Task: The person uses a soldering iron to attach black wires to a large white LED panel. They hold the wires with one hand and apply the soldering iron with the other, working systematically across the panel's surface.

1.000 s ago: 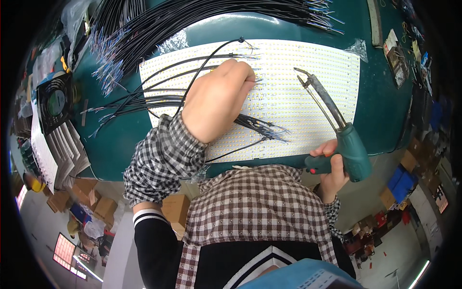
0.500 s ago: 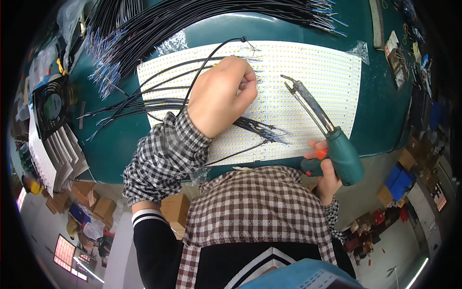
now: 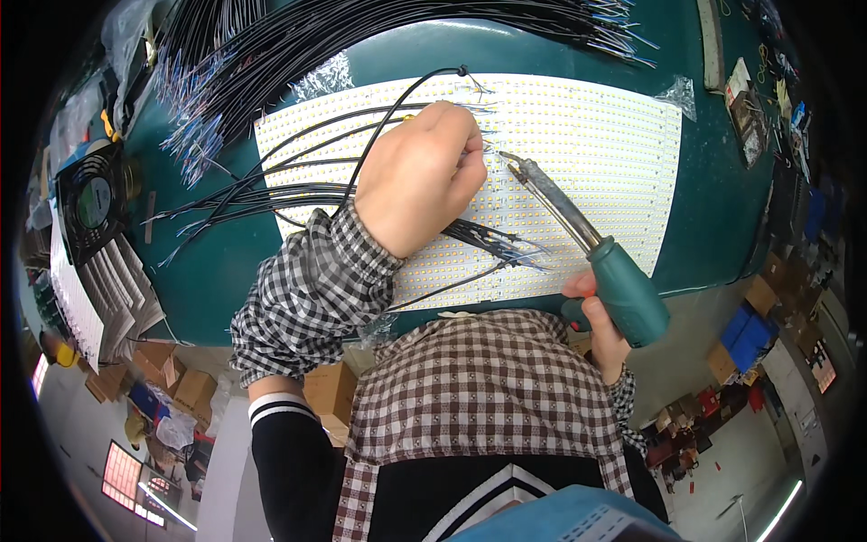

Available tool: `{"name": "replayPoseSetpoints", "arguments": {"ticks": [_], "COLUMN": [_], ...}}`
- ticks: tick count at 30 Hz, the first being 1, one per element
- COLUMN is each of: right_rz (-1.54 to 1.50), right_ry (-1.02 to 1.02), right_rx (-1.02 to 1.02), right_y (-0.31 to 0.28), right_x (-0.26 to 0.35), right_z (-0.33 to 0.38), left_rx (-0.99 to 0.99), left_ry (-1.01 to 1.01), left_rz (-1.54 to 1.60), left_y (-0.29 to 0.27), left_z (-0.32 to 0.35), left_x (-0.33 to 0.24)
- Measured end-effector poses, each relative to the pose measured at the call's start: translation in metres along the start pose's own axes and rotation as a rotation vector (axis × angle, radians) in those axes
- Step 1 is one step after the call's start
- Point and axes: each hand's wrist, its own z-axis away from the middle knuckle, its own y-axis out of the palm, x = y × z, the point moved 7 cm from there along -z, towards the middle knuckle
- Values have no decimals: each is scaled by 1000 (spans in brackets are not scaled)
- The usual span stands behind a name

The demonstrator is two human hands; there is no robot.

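A white LED panel (image 3: 587,135) with rows of small yellow dots lies on the green table. Over its middle, my left hand (image 3: 420,167) is closed in a pinch on a thin black cable, whose end is mostly hidden by the fingers. More black cables (image 3: 307,135) run under that hand and wrist, and a bundle of stripped ends (image 3: 506,242) lies below it on the panel. My right hand (image 3: 603,325) grips a green soldering gun (image 3: 628,289) at the panel's lower edge. Its metal tip (image 3: 504,156) points left, close to my left fingertips; whether it touches anything I cannot tell.
A large bundle of black cables (image 3: 361,32) with bare blue and white ends spans the far edge. At the left stand a black fan (image 3: 93,200) and stacked white panels (image 3: 113,289). A small worn metal box (image 3: 746,117) and tools sit at the far right.
The soldering gun in my right hand has moved left, bringing its tip nearer to my left fingertips. My left hand has stayed almost in place.
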Motion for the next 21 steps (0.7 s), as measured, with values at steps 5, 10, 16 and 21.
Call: {"name": "replayPoseSetpoints", "arguments": {"ticks": [5,10,16,21], "right_rz": [48,171,81,202], "right_ry": [24,-11,-46,-89], "right_rx": [27,71,11,38], "right_y": [-1,-2,-1,-4], "right_x": [-8,-11,-10,-10], "right_z": [3,0,-2,-2], "left_rx": [-6,-11,-9,-10], "left_ry": [3,7,7,1], "left_rz": [3,3,-5,1], "left_y": [0,0,1,1], "left_z": [0,0,1,1], "left_x": [0,0,0,1]}}
